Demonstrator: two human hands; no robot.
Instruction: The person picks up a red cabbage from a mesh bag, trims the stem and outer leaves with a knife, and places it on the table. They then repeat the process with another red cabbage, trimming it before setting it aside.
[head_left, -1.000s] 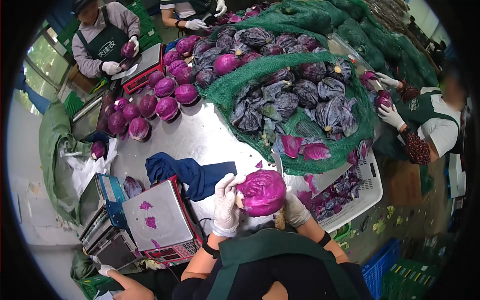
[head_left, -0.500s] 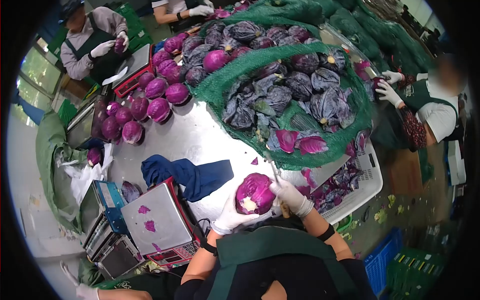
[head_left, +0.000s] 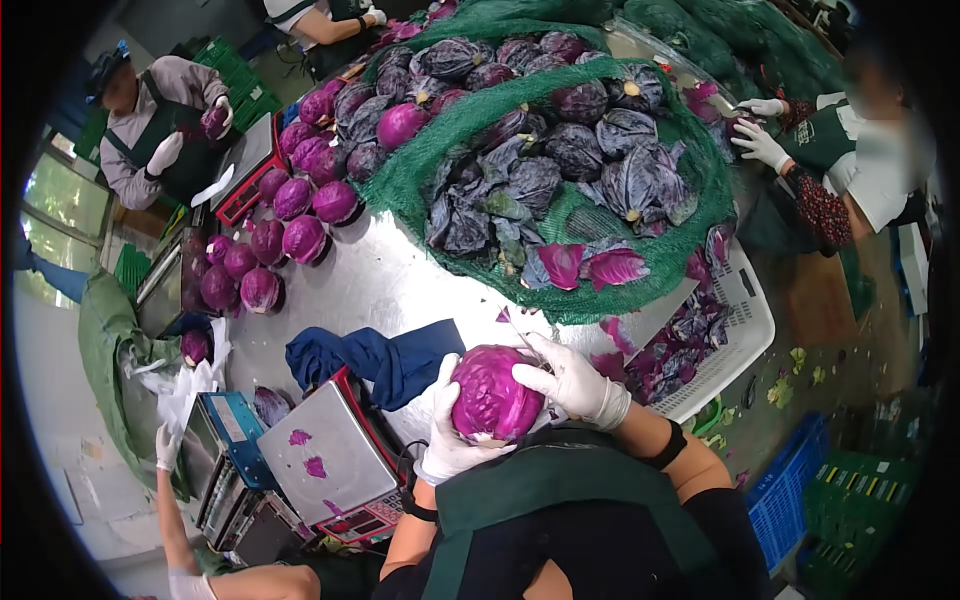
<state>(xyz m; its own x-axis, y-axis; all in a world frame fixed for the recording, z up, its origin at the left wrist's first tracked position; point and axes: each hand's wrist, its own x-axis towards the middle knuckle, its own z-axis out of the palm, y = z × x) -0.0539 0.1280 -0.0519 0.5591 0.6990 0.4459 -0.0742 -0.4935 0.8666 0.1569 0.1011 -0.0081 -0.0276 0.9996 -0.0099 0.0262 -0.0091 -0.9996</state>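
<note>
The metal table (head_left: pixel 390 265) is bright, with white glare on its surface. Daylight shows in the window (head_left: pixel 65 200) at left, while the green crates (head_left: pixel 855 500) at lower right look dim. The wide view bends strongly toward black, rounded edges.

round purple cabbage (head_left: pixel 497 392), glossy, ridged, held up

Produce packing workshop — scales (head_left: pixel 328 455), cabbages (head_left: pixel 575 150), stacked crates (head_left: pixel 850 500).

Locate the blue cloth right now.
Head view, left of centre: the blue cloth lies bunched on the metal table, just beyond the red-framed scale and to the left of the held purple cabbage.
</note>
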